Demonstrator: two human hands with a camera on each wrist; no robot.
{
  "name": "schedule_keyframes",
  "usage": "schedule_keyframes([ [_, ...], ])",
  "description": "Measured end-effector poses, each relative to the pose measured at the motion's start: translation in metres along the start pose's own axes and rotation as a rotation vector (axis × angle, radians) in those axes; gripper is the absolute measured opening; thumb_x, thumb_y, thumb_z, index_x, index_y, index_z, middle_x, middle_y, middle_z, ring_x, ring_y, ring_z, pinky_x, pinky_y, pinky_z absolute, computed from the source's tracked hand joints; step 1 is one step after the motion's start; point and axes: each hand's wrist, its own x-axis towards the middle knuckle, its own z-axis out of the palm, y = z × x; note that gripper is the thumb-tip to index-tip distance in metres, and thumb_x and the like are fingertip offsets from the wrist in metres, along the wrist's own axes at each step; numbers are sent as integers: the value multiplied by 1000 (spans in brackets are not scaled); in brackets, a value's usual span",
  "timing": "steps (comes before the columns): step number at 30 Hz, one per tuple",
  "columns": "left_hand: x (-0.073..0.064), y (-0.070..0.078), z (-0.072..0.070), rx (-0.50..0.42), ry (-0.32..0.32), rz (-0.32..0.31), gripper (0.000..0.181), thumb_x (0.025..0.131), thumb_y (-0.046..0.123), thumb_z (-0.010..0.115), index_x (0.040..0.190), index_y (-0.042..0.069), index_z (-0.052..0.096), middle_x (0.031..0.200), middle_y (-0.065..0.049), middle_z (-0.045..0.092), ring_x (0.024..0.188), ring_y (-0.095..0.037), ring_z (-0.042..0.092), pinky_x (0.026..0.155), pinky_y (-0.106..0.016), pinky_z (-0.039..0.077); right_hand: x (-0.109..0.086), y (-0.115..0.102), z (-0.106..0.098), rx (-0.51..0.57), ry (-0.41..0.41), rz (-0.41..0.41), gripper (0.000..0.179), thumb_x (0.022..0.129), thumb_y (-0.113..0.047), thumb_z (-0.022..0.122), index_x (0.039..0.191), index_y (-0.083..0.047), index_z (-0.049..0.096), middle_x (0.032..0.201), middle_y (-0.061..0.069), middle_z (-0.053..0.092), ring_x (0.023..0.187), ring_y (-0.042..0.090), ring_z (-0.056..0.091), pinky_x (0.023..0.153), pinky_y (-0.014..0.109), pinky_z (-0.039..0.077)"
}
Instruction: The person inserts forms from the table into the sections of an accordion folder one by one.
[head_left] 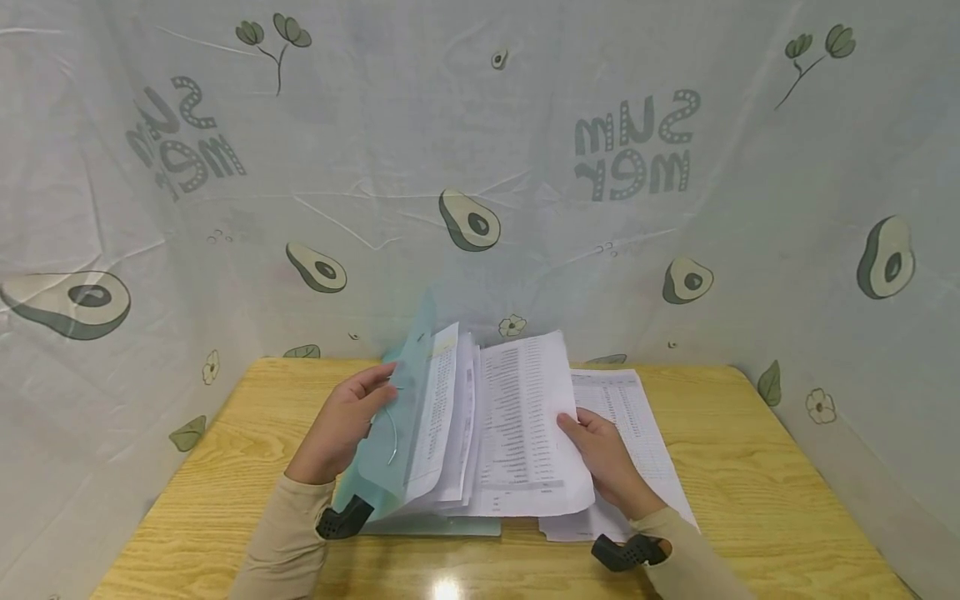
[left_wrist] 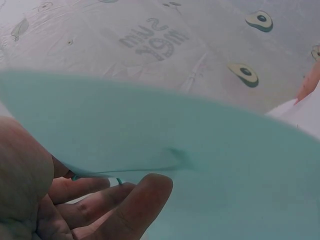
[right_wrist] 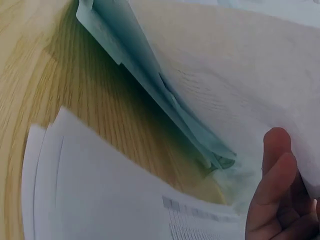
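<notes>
A translucent teal document folder (head_left: 408, 417) stands open at the middle of the table, several printed papers (head_left: 435, 417) inside it. My left hand (head_left: 348, 425) holds the raised cover by its left edge; a thin cord (head_left: 395, 442) hangs there. In the left wrist view that cover (left_wrist: 210, 135) hides much of the scene beyond the fingers. My right hand (head_left: 607, 458) pinches the right edge of a printed sheet (head_left: 525, 417), thumb on its front. From the right wrist, the fingers (right_wrist: 277, 175) show behind this sheet, above the loose papers.
A pile of printed sheets (head_left: 656, 458) lies on the wooden table (head_left: 750, 483), right of the folder and partly under my right hand. Behind the table hangs a pale curtain (head_left: 525, 275) with avocado prints. Each wrist wears a black device (head_left: 345, 518).
</notes>
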Motion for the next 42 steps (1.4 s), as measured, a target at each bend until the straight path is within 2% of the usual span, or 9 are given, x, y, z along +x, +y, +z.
schedule_keyframes([
  [7, 0, 1, -1, -5, -5, 4, 46, 108, 13, 51, 153, 3, 46, 138, -23, 58, 100, -17, 67, 78, -32, 59, 6, 3, 21, 15, -72, 17, 42, 107, -30, 57, 141, -4, 59, 117, 15, 74, 101, 28, 75, 79, 35, 61],
  [17, -1, 1, -2, -2, -3, 3, 47, 108, 14, 51, 154, 4, 46, 138, -23, 58, 101, -17, 66, 78, -31, 58, 8, 0, 50, -47, -138, 7, 43, 109, -31, 54, 140, -1, 59, 114, 14, 75, 99, 25, 75, 78, 33, 60],
  [20, -1, 2, -2, 3, 1, -2, 47, 108, 14, 51, 154, 4, 46, 138, -22, 59, 101, -16, 66, 78, -31, 58, 7, -1, 53, -41, -123, 18, 44, 109, -32, 53, 141, -2, 58, 115, 13, 74, 100, 26, 75, 79, 34, 60],
  [26, -2, 2, -2, 4, 2, 1, 46, 108, 15, 52, 153, 5, 47, 137, -22, 59, 99, -16, 67, 76, -31, 58, 10, -2, 50, -39, 0, 46, 42, 108, -33, 54, 138, -3, 60, 115, 9, 74, 100, 22, 73, 78, 32, 59],
  [28, -2, 2, -2, 4, 2, 4, 47, 108, 15, 51, 153, 4, 47, 136, -22, 59, 99, -16, 67, 76, -31, 58, 11, -3, 51, -32, 14, 45, 42, 108, -32, 54, 137, -3, 61, 115, 10, 74, 100, 22, 73, 78, 32, 59],
  [35, -1, 2, -3, -4, -6, 8, 47, 108, 15, 51, 153, 4, 46, 135, -23, 59, 97, -16, 67, 75, -31, 59, 15, -1, 63, -8, -99, 25, 44, 109, -32, 54, 140, -2, 58, 116, 12, 74, 102, 24, 74, 80, 33, 59],
  [42, 0, -1, -2, -19, -8, 10, 47, 108, 14, 51, 153, 3, 46, 135, -22, 60, 95, -14, 67, 74, -30, 58, 12, 2, 68, -86, -174, 21, 47, 108, -36, 54, 138, 0, 60, 114, 10, 74, 100, 20, 72, 81, 30, 56],
])
